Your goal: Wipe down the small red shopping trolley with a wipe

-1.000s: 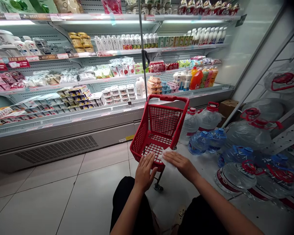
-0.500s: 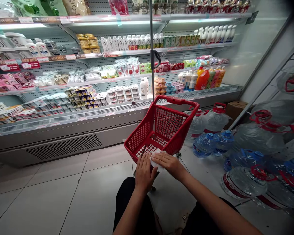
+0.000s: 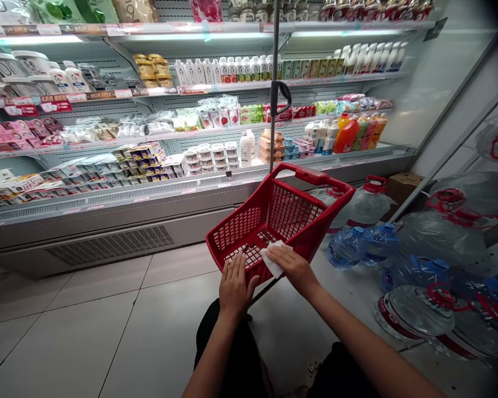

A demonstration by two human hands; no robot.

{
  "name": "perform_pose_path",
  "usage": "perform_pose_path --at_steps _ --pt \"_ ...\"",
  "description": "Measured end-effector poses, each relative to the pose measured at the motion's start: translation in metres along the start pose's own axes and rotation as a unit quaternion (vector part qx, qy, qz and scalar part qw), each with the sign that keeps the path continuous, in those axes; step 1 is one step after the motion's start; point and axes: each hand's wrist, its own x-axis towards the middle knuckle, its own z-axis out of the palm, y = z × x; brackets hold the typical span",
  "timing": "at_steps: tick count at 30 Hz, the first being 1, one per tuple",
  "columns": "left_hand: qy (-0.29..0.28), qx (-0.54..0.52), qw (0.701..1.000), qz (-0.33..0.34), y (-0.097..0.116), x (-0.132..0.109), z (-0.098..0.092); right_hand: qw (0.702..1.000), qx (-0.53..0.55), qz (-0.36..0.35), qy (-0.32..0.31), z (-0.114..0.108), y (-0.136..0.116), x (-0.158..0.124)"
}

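Note:
A small red shopping cart (image 3: 232, 235) with a mesh basket stands tilted on the tiled floor in front of me. My left hand (image 3: 234, 286) rests flat with fingers spread on the near rim of the basket. My right hand (image 3: 292, 266) presses a white wipe (image 3: 271, 258) against the near rim, just right of the left hand. The basket holds nothing that I can see. My knees in dark trousers show at the bottom edge.
A long open chiller (image 3: 108, 221) with shelves of dairy, drinks and packets runs across the back. Several large water bottles (image 3: 414, 309) with red and blue caps lie and stand at the right. A thin metal pole (image 3: 274, 83) rises behind the cart. A cardboard box (image 3: 402, 185) sits far right.
The cart has swung and tilted, its handle now further right and its near corner further left. My right hand with the wipe has slid along the near rim; the left hand stayed on it.

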Motion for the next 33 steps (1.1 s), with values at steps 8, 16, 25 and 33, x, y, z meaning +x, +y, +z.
perform_pose_path --at_steps 8,16,25,33 --pt "-0.031 -0.001 0.999 0.035 0.006 -0.006 -0.018 1.000 -0.011 0.003 -0.004 -0.027 0.003 -0.018" --pt "-0.018 0.022 0.999 0.038 0.034 0.007 -0.014 0.998 -0.046 0.043 0.030 -0.036 0.002 -0.031" --pt "-0.049 0.001 0.989 0.141 0.036 0.015 -0.013 0.995 -0.086 0.053 0.017 -0.077 0.025 -0.040" --pt "-0.038 -0.035 0.994 0.094 0.045 0.027 -0.012 0.977 -0.160 0.117 0.084 -0.121 0.058 -0.059"
